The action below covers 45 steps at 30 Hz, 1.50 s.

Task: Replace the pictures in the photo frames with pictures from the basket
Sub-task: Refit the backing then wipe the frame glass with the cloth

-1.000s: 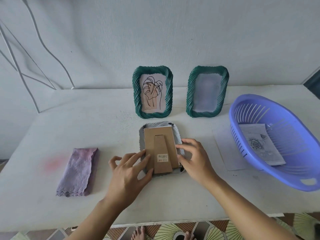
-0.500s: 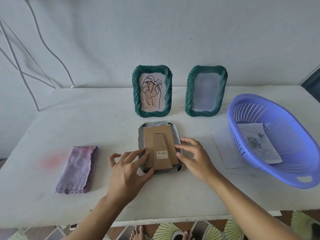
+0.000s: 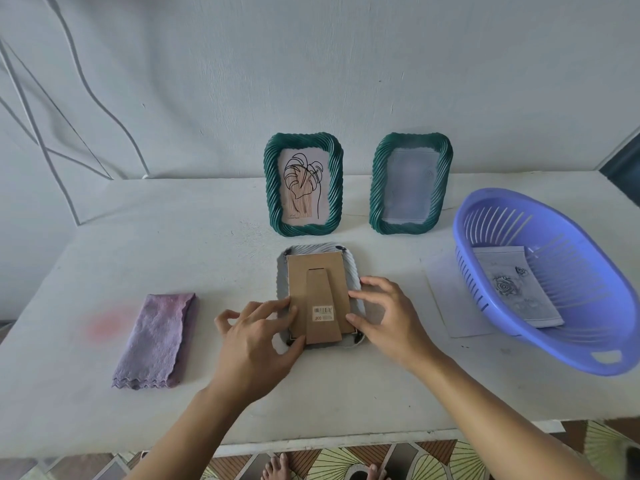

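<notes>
A photo frame lies face down at the table's middle, its brown cardboard back point(image 3: 318, 292) with a folded stand and a barcode sticker facing up. My left hand point(image 3: 256, 341) touches the back's left edge and lower left corner with its fingertips. My right hand point(image 3: 388, 320) touches the right edge, fingers spread and lightly bent. Behind, two green frames stand upright: the left one point(image 3: 304, 183) shows a leaf drawing, the right one point(image 3: 410, 183) a pale picture. A purple basket point(image 3: 588, 341) at the right holds a rose picture point(image 3: 512, 289).
A folded purple cloth point(image 3: 156, 341) lies at the left of the white table point(image 3: 104, 244). A white sheet point(image 3: 450, 299) lies flat between the face-down frame and the basket. The wall stands close behind the upright frames. The table's front edge is just below my forearms.
Both hands have shifted slightly along the cardboard back's edges. The frame stays face down in the same place.
</notes>
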### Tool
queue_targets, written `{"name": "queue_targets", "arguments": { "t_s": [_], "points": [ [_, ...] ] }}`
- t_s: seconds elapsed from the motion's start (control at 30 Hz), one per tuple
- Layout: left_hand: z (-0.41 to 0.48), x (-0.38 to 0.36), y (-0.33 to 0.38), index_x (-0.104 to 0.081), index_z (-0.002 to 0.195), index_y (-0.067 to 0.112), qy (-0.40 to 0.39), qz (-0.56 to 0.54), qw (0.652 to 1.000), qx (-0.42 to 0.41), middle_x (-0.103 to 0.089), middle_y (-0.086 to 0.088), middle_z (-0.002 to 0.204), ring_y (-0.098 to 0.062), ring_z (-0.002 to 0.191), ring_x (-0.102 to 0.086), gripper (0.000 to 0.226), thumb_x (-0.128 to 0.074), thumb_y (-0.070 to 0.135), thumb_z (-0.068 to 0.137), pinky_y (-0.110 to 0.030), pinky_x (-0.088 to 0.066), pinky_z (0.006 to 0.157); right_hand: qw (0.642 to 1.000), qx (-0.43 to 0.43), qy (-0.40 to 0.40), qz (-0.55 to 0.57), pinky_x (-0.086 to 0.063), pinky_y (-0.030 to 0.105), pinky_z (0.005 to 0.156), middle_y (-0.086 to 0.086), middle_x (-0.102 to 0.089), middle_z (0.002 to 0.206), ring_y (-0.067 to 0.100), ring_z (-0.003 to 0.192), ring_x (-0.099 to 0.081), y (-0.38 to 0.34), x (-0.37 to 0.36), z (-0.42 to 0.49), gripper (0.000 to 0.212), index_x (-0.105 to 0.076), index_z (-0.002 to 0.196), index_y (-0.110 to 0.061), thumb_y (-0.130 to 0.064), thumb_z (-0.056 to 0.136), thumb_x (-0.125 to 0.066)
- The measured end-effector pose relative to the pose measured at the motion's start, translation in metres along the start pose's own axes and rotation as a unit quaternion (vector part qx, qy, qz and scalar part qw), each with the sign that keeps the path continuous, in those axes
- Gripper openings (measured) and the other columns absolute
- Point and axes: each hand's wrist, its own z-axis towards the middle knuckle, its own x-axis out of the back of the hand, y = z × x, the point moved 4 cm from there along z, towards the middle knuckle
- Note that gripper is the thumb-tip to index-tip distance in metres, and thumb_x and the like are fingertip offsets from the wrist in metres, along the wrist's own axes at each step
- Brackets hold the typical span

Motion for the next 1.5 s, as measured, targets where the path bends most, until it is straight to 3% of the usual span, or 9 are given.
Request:
{"name": "queue_targets", "arguments": {
  "t_s": [0.17, 0.33, 0.43, 0.53, 0.73, 1.07, 1.23, 1.37, 1.5],
  "points": [
    [0.012, 0.009, -0.006, -0.074, 0.095, 0.044, -0.01, -0.008, 1.0, -0.005, -0.059, 0.026, 0.123, -0.006, 0.109, -0.05, 0.035, -0.042, 0.055, 0.086, -0.042, -0.026, 0.087, 0.998, 0.033, -0.008, -0.057, -0.037, 0.04, 0.11, -0.005, -0.051, 0.131, 0.012, 0.126, -0.047, -0.011, 0.001, 0.001, 0.048, -0.068, 0.123, -0.028, -0.037, 0.076, -0.073],
    [0.031, 0.013, -0.015, -0.076, 0.087, 0.04, -0.003, -0.079, 0.997, 0.007, -0.058, 0.027, 0.116, -0.001, 0.105, -0.05, 0.044, -0.04, 0.064, 0.084, -0.042, -0.027, 0.09, 0.994, 0.042, 0.003, -0.1, -0.038, 0.041, 0.105, -0.005, -0.05, 0.13, 0.015, 0.128, -0.046, -0.017, 0.005, 0.01, 0.034, -0.073, 0.109, -0.028, -0.044, 0.079, -0.07],
    [0.05, 0.015, -0.021, -0.075, 0.093, 0.039, 0.039, -0.131, 0.99, 0.024, -0.061, 0.024, 0.106, 0.001, 0.098, -0.057, 0.03, -0.053, 0.06, 0.087, -0.046, -0.039, 0.091, 0.995, 0.046, 0.03, -0.088, -0.047, 0.046, 0.097, -0.007, -0.054, 0.12, 0.016, 0.118, -0.053, -0.018, 0.008, 0.024, 0.032, -0.073, 0.106, -0.026, -0.045, 0.082, -0.066],
    [0.07, 0.017, -0.025, -0.071, 0.107, 0.04, 0.08, -0.112, 0.989, 0.047, -0.059, 0.018, 0.105, -0.006, 0.098, -0.057, 0.02, -0.064, 0.05, 0.09, -0.04, -0.033, 0.084, 0.993, 0.06, 0.045, -0.088, -0.05, 0.049, 0.091, -0.007, -0.057, 0.115, 0.017, 0.111, -0.055, -0.018, 0.008, 0.044, 0.032, -0.07, 0.114, -0.025, -0.041, 0.087, -0.068],
    [0.097, 0.005, -0.032, -0.064, 0.126, 0.04, 0.013, 0.0, 0.998, 0.06, -0.056, 0.012, 0.124, -0.014, 0.119, -0.045, 0.049, -0.056, 0.068, 0.086, -0.037, -0.017, 0.083, 0.987, 0.068, 0.034, -0.141, -0.049, 0.049, 0.089, -0.004, -0.059, 0.115, 0.02, 0.112, -0.053, -0.015, 0.002, 0.075, 0.043, -0.068, 0.122, -0.023, -0.048, 0.087, -0.066],
    [0.114, 0.0, -0.04, -0.066, 0.112, 0.043, 0.0, -0.055, 0.994, 0.09, -0.061, 0.022, 0.107, -0.01, 0.101, -0.053, 0.049, -0.071, 0.07, 0.071, -0.037, -0.023, 0.077, 0.995, 0.028, 0.012, -0.093, -0.046, 0.049, 0.092, -0.011, -0.063, 0.106, 0.015, 0.107, -0.056, -0.004, -0.003, 0.095, 0.044, -0.071, 0.11, -0.029, -0.049, 0.072, -0.079],
    [0.124, -0.001, -0.045, -0.064, 0.101, 0.044, -0.029, -0.104, 0.986, 0.126, -0.062, 0.022, 0.104, -0.005, 0.094, -0.053, 0.046, -0.079, 0.068, 0.064, -0.041, -0.029, 0.082, 0.997, 0.018, 0.016, -0.07, -0.045, 0.05, 0.092, -0.015, -0.064, 0.104, 0.015, 0.106, -0.057, 0.002, -0.005, 0.1, 0.044, -0.068, 0.102, -0.035, -0.059, 0.065, -0.071],
    [0.128, -0.003, -0.046, -0.062, 0.101, 0.045, -0.054, -0.108, 0.987, 0.108, -0.06, 0.022, 0.105, -0.007, 0.095, -0.051, 0.045, -0.075, 0.07, 0.066, -0.041, -0.029, 0.081, 0.998, 0.025, 0.024, -0.045, -0.045, 0.051, 0.093, -0.017, -0.065, 0.103, 0.012, 0.107, -0.057, 0.006, -0.006, 0.1, 0.048, -0.067, 0.101, -0.037, -0.065, 0.062, -0.062],
    [0.124, -0.004, -0.047, -0.059, 0.102, 0.046, -0.056, -0.103, 0.991, 0.057, -0.058, 0.024, 0.103, -0.005, 0.093, -0.052, 0.047, -0.062, 0.079, 0.07, -0.046, -0.037, 0.085, 0.998, 0.032, 0.024, -0.043, -0.045, 0.052, 0.093, -0.017, -0.064, 0.105, 0.013, 0.109, -0.056, 0.007, -0.008, 0.098, 0.045, -0.068, 0.106, -0.037, -0.059, 0.067, -0.067]
  ]
}}
